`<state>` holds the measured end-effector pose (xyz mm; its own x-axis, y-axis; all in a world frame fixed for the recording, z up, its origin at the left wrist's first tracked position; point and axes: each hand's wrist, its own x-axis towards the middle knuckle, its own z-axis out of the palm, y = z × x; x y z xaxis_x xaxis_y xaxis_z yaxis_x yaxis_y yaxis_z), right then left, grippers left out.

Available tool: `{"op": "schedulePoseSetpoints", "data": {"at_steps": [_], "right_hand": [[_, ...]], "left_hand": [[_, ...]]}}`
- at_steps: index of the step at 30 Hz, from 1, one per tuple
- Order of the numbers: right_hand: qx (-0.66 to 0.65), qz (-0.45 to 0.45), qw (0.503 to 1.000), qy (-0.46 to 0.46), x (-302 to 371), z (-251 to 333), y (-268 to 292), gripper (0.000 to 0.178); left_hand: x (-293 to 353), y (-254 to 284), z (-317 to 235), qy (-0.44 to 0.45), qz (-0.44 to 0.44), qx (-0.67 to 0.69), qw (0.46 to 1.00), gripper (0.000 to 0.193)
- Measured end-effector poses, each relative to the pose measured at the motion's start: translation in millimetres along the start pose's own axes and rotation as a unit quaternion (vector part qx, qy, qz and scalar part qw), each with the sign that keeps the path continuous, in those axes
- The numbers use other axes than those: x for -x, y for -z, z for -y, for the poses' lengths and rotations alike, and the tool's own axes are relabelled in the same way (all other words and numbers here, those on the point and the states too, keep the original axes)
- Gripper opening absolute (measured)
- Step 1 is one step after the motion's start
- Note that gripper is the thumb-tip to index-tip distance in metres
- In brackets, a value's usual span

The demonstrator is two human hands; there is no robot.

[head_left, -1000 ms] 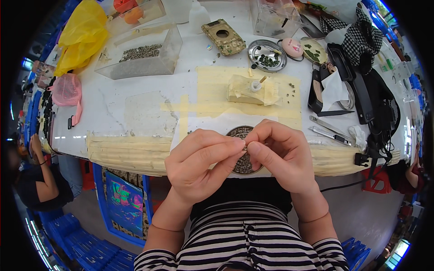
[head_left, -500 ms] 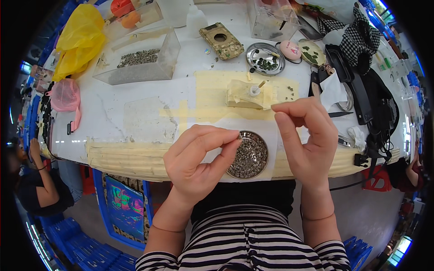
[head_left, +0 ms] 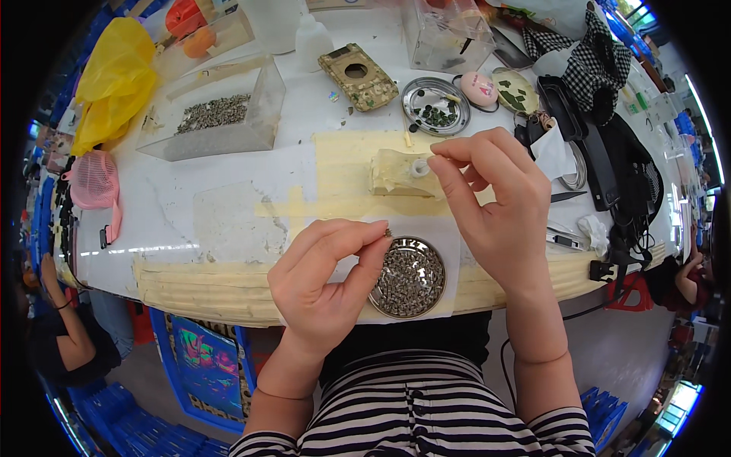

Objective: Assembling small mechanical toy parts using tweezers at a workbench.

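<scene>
My left hand (head_left: 324, 278) is closed in a pinch on a small metal part (head_left: 388, 233), just over the rim of a round metal dish (head_left: 409, 314). Many small silvery metal parts (head_left: 411, 278) fill that dish. My right hand (head_left: 495, 198) is closed too, its thumb and index fingertips at the small white cup (head_left: 419, 167) on a tape-covered block (head_left: 390, 183). A thin stick that stood in the cup is hidden at those fingertips, which appear to pinch it.
At the back left stands a clear box (head_left: 266, 137) with more metal parts. A camouflage-patterned block (head_left: 358, 76) and a metal dish of dark green pieces (head_left: 435, 107) lie behind the taped block. Black straps (head_left: 640, 175) and tweezers (head_left: 565, 196) lie to the right.
My right hand has moved left to the white cup and covers the stick there. My left hand stays pinched by the dish of parts. The whole view has shifted slightly.
</scene>
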<state>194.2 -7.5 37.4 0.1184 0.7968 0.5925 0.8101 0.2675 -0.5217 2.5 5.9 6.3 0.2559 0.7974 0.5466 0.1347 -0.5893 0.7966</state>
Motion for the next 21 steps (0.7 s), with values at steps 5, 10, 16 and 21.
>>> {"op": "schedulePoseSetpoints", "data": {"at_steps": [5, 10, 16, 21], "right_hand": [[-0.055, -0.056, 0.997, -0.005, 4.8, 24.8, 12.6, 0.008], [-0.328, 0.024, 0.935, -0.133, 24.7, 26.9, 5.1, 0.009], [-0.419, 0.038, 0.889, -0.181, 31.2, 32.9, -4.9, 0.013], [-0.422, 0.039, 0.887, -0.184, 31.7, 32.6, -4.5, 0.014]], "left_hand": [[1.7, 3.1, 2.8, -0.004, -0.001, -0.005, 1.000, 0.021], [0.4, 1.8, 1.8, -0.015, 0.000, -0.004, 1.000, 0.022], [0.9, 1.4, 1.4, -0.014, -0.001, -0.007, 1.000, 0.022], [1.7, 0.5, 2.2, -0.020, -0.003, -0.015, 1.000, 0.023]]}}
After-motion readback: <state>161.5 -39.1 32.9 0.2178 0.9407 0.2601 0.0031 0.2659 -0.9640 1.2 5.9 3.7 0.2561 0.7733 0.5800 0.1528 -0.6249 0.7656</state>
